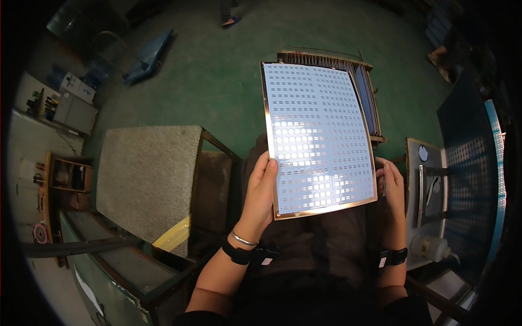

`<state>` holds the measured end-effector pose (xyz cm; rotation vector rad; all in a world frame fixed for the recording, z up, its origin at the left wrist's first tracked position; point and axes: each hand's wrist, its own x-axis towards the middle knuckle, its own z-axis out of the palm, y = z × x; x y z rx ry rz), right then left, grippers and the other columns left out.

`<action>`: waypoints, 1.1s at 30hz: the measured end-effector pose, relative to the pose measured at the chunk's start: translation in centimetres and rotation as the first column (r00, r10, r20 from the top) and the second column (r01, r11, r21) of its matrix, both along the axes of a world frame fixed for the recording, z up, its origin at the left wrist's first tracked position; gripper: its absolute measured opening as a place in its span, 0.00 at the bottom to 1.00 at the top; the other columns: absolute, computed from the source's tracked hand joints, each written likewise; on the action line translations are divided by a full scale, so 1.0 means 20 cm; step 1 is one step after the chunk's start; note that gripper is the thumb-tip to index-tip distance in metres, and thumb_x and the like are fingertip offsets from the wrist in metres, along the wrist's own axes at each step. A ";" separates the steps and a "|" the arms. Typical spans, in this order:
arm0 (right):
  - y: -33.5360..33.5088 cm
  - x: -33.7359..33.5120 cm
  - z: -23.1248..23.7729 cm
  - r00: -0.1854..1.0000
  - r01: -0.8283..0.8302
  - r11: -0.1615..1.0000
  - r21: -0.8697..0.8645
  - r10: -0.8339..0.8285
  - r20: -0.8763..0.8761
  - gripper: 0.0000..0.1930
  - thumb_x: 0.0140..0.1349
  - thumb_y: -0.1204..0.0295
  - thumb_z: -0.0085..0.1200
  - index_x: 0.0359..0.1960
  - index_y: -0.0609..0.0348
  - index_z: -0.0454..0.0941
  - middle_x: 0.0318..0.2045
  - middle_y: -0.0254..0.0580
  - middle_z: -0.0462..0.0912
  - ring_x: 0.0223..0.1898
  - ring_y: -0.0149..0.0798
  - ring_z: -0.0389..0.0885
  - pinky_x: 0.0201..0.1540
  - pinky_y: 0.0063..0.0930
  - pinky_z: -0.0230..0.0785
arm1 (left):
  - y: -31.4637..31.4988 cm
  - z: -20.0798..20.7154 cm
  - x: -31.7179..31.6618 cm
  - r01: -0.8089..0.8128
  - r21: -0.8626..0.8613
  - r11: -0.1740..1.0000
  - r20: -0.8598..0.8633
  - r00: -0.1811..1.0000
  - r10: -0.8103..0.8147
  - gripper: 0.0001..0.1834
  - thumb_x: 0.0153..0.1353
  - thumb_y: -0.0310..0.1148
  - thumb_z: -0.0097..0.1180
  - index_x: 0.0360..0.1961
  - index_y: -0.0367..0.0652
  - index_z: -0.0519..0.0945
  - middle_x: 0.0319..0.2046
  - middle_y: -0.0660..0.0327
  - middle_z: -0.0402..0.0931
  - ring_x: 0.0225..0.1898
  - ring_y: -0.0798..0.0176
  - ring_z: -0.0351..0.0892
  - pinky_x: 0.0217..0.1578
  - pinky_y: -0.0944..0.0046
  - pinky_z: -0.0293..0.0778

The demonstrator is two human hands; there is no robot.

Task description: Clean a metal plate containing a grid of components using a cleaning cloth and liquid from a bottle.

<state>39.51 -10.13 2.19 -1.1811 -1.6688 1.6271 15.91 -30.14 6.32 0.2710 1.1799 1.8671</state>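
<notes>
I hold up a circuit board panel [321,111], a flat rectangular sheet with a white face, rows of small printed marks and a bare copper border. Bright light glares off its lower half. My left hand [262,182] is closed on the left edge, its thumb on the front face and its fingers hidden behind. At the opposite edge is my right hand [391,185], with bent fingers against or just behind the border; the exact contact is partly hidden. Beyond the panel stands a slotted rack [365,81] with several upright sheets in it.
A grey-topped table [149,174] with yellow tape on one corner stands at my left, beside a green metal cabinet [109,277]. To the right, a bench [416,217] carries a white plastic bottle [429,248]. A blue trolley [149,57] and a person's foot [232,22] are farther off.
</notes>
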 end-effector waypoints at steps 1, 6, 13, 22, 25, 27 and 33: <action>0.02 0.02 0.02 0.993 0.021 0.995 0.097 -0.032 0.111 0.15 0.69 0.67 0.40 0.51 0.60 0.74 0.29 0.29 0.76 0.22 0.20 0.66 0.30 0.14 0.62 | 0.01 -0.03 -0.01 -0.007 0.002 1.000 0.009 1.000 0.007 0.20 0.71 0.38 0.39 0.58 0.36 0.64 0.50 0.60 0.72 0.51 0.70 0.71 0.52 0.69 0.68; 0.01 0.09 0.02 0.996 0.026 0.975 0.219 -0.045 0.079 0.18 0.68 0.66 0.36 0.55 0.58 0.70 0.39 0.34 0.74 0.29 0.22 0.67 0.34 0.14 0.62 | 0.04 -0.16 -0.01 -0.008 0.016 1.000 0.037 0.999 0.008 0.20 0.71 0.37 0.39 0.58 0.37 0.64 0.51 0.61 0.71 0.51 0.70 0.71 0.53 0.68 0.68; -0.13 -0.03 0.02 1.000 0.006 0.974 0.228 -0.001 -0.024 0.22 0.63 0.76 0.50 0.59 0.62 0.65 0.42 0.37 0.73 0.39 0.25 0.70 0.44 0.19 0.65 | 0.05 -0.25 -0.03 0.002 0.033 0.999 0.067 0.998 -0.004 0.20 0.71 0.36 0.39 0.60 0.39 0.63 0.52 0.61 0.70 0.53 0.70 0.70 0.54 0.67 0.67; -0.22 -0.09 0.00 0.988 -0.014 0.998 0.062 0.024 -0.150 0.11 0.57 0.79 0.59 0.40 0.63 0.71 0.46 0.40 0.71 0.38 0.25 0.74 0.44 0.18 0.66 | 0.03 -0.30 -0.04 0.034 0.054 0.998 0.107 0.993 -0.040 0.20 0.71 0.36 0.40 0.60 0.40 0.63 0.52 0.62 0.71 0.53 0.71 0.70 0.54 0.67 0.67; -0.24 -0.10 -0.01 0.991 -0.039 0.993 0.113 0.053 -0.123 0.08 0.55 0.79 0.61 0.32 0.62 0.73 0.44 0.39 0.71 0.39 0.26 0.73 0.45 0.19 0.66 | 0.04 -0.32 -0.04 0.017 0.078 0.997 0.101 0.995 -0.025 0.21 0.70 0.38 0.42 0.59 0.38 0.65 0.51 0.62 0.72 0.51 0.70 0.71 0.54 0.68 0.67; -0.26 -0.12 0.00 0.991 -0.088 0.980 0.181 0.104 -0.080 0.08 0.52 0.78 0.63 0.29 0.61 0.74 0.43 0.39 0.70 0.40 0.27 0.71 0.44 0.21 0.66 | 0.04 -0.33 -0.04 0.029 0.073 0.997 0.111 0.993 -0.037 0.20 0.70 0.38 0.41 0.59 0.39 0.65 0.51 0.62 0.72 0.52 0.70 0.71 0.54 0.68 0.67; -0.34 -0.13 -0.01 0.980 -0.194 0.926 0.324 0.172 0.096 0.09 0.49 0.77 0.64 0.27 0.61 0.74 0.35 0.37 0.72 0.37 0.28 0.71 0.39 0.19 0.64 | 0.05 -0.38 -0.06 0.044 0.005 0.999 0.144 0.989 -0.045 0.18 0.71 0.37 0.39 0.57 0.40 0.66 0.50 0.63 0.72 0.51 0.71 0.71 0.53 0.68 0.68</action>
